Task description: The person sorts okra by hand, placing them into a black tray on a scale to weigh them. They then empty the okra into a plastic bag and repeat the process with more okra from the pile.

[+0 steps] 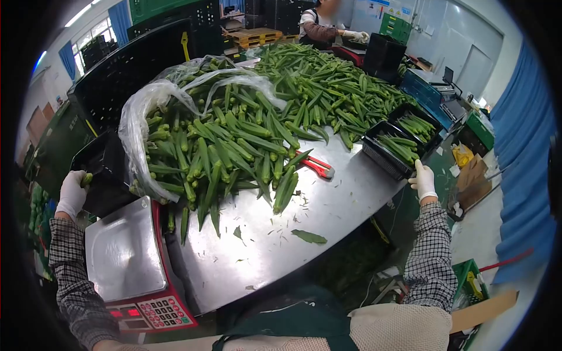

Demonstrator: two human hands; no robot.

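Note:
My left hand (72, 194), in a white glove, is closed on an okra pod (87, 179) beside a black container (104, 161) at the far left. Its fingers partly hide the pod. At the right, my gloved right hand (423, 181) pinches the end of an okra pod (413, 157) at the near corner of a black plastic tray (383, 160). More okra lies in that tray. A second black tray with okra (417, 125) stands just behind it. A large okra heap (234, 146) spills from a clear plastic bag (136, 128) between my hands.
A red-framed scale (126, 248) stands at the left end of the metal table (252, 257). A red cutter knife (316, 166) lies beside the heap. Leaf scraps (309, 236) dot the tabletop. Across the table, a person (321, 26) wearing gloves works near another black container (384, 57).

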